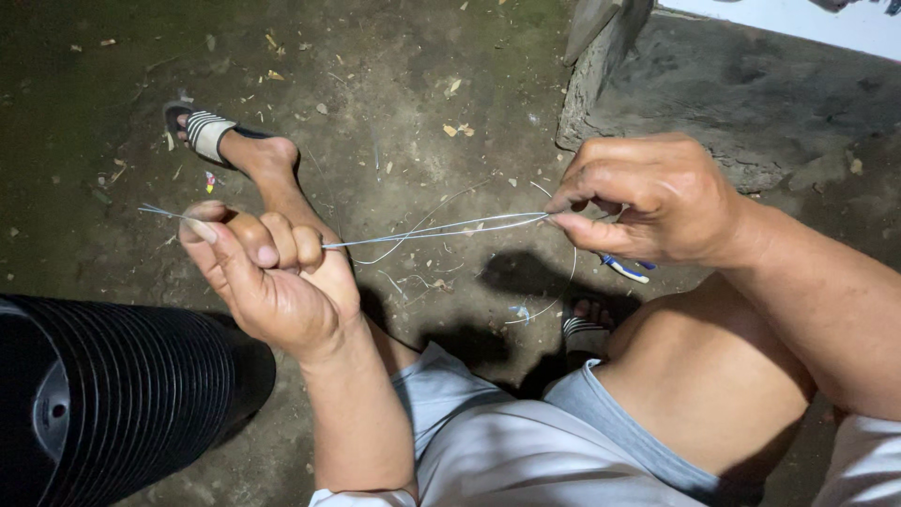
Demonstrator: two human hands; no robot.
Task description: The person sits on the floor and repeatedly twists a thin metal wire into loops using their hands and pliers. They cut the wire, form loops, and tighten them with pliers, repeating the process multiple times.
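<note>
The left hand (267,277) is curled into a fist, palm turned up, with its fingers (282,242) folded down over a thin pale wire (436,230). A short end of that wire sticks out past the thumb toward the left. The right hand (648,202) faces it from the other side, closed in a pinch: the thumb and forefinger press together on the wire's other end while the remaining fingers curl in above. The two hands are well apart, and the wire runs taut and nearly level between them; it looks like two strands lying side by side, though they are too fine to be sure.

Below the right hand a loose length of the same wire hangs in a wide curve down toward the floor (394,84). Just under the right wrist a small blue and white tool (624,269) lies on the floor, partly hidden by the hand.

The person sits low, with bare knees and grey shorts (526,441) in the foreground. The left foot in a striped sandal (208,131) is stretched out toward the far left of the floor, and the toes of the other foot (587,324) show between the knees. The floor is dark, bare earth or concrete strewn with dry leaf scraps and wire offcuts. A black ribbed cylinder (122,394) lies at the near left corner, and a rough stone step (741,94) rises at the far right.
</note>
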